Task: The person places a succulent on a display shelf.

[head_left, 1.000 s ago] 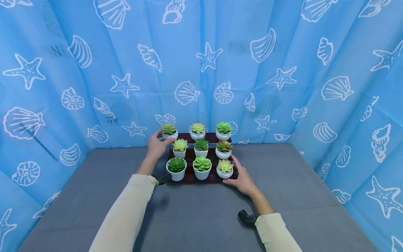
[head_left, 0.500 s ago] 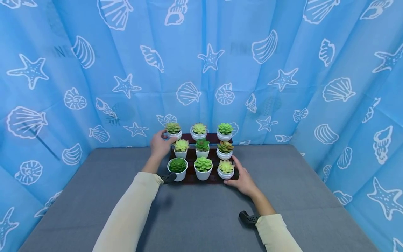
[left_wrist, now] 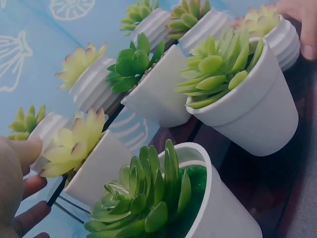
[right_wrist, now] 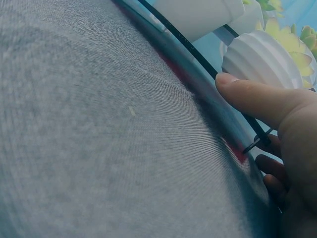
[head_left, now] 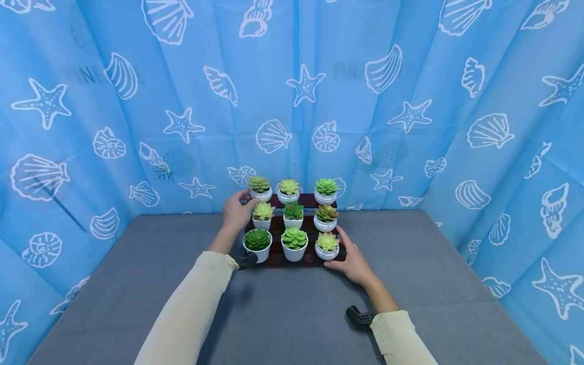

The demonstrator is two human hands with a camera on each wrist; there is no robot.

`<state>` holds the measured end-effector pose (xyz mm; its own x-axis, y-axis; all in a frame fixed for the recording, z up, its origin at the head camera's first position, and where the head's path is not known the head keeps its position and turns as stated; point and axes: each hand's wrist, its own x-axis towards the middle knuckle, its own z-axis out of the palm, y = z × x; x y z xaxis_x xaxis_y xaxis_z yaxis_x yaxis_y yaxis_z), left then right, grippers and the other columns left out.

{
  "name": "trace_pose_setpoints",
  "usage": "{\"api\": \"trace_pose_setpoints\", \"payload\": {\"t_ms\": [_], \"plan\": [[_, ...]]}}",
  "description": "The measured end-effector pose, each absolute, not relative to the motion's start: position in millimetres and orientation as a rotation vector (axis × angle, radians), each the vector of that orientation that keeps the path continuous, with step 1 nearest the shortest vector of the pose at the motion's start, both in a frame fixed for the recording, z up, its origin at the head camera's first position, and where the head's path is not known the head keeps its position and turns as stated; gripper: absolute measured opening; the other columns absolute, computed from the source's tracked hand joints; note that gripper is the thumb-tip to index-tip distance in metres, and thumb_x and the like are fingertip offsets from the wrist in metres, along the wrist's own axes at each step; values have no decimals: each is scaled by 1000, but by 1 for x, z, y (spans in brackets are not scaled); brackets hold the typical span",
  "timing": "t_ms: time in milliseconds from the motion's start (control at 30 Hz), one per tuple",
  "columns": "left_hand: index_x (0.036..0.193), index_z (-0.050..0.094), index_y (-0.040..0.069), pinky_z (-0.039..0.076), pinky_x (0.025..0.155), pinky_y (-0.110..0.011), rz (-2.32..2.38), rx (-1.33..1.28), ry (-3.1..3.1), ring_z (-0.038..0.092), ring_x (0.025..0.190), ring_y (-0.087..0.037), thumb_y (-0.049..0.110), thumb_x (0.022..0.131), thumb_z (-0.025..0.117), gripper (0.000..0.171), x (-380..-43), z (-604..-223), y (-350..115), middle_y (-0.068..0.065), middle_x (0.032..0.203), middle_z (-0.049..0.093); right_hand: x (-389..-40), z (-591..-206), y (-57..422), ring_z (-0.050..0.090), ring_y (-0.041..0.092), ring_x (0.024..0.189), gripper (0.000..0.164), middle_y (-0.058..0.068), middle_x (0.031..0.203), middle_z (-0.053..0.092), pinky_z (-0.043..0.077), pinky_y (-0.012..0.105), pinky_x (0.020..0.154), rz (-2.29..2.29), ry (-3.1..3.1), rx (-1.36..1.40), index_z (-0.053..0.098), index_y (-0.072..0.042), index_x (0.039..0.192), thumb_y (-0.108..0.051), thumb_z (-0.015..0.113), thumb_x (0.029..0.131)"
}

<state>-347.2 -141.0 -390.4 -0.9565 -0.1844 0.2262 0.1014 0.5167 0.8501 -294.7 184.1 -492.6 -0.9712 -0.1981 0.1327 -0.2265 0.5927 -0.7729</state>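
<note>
A three-tier plant stand (head_left: 308,260), with dark red boards and a black frame, bears several small succulents in white pots. At its top left is a potted succulent (head_left: 260,192), its ribbed pot partly hidden in the left wrist view. My left hand (head_left: 235,213) lies at that pot's left side, thumb and fingertips against or very near it. At the lower right, my right hand (head_left: 355,262) grips the stand's front corner. There, in the right wrist view, the thumb (right_wrist: 247,94) rests on the black rail, near a ribbed pot (right_wrist: 265,59), with fingers curled around the side.
Grey cloth covers the table (head_left: 292,314) around the stand. Behind it hangs a blue curtain (head_left: 292,45) printed with shells and starfish. Black wrist-worn pieces sit by both cuffs, the left one (head_left: 247,260) close to the bottom left pot (head_left: 263,255).
The top left potted succulent has slid right along the upper board, with my left hand following. The right hand keeps its place at the stand. The head view has shifted slightly.
</note>
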Motion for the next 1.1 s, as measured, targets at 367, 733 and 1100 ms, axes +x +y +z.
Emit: {"api": "trace_pose_setpoints", "payload": {"t_ms": [367, 733, 1100], "plan": [[130, 60, 7, 49, 90, -44, -1491, -7, -2415, 56, 114, -29, 29, 97, 63, 40, -344, -395, -145, -13, 121, 62, -295, -494, 184, 36, 42, 131, 106, 22, 143, 43, 31, 64, 101, 1356, -2769, 383, 15, -24, 156, -24, 85, 76], [129, 60, 3, 47, 92, -46, -1532, -29, -2342, 56, 113, -30, 27, 97, 62, 40, -331, -409, -159, -16, 122, 61, -294, -495, 185, 38, 43, 130, 106, 24, 141, 45, 32, 64, 101, 1338, -2769, 381, 16, -23, 156, -24, 85, 76], [129, 59, 3, 46, 95, -47, -1572, -146, -2467, 56, 113, -32, 30, 92, 69, 47, -324, -419, -168, -17, 118, 63, -294, -492, 185, 39, 43, 129, 106, 23, 139, 47, 31, 64, 101, 1340, -2755, 404, 16, -21, 156, -24, 85, 76]]}}
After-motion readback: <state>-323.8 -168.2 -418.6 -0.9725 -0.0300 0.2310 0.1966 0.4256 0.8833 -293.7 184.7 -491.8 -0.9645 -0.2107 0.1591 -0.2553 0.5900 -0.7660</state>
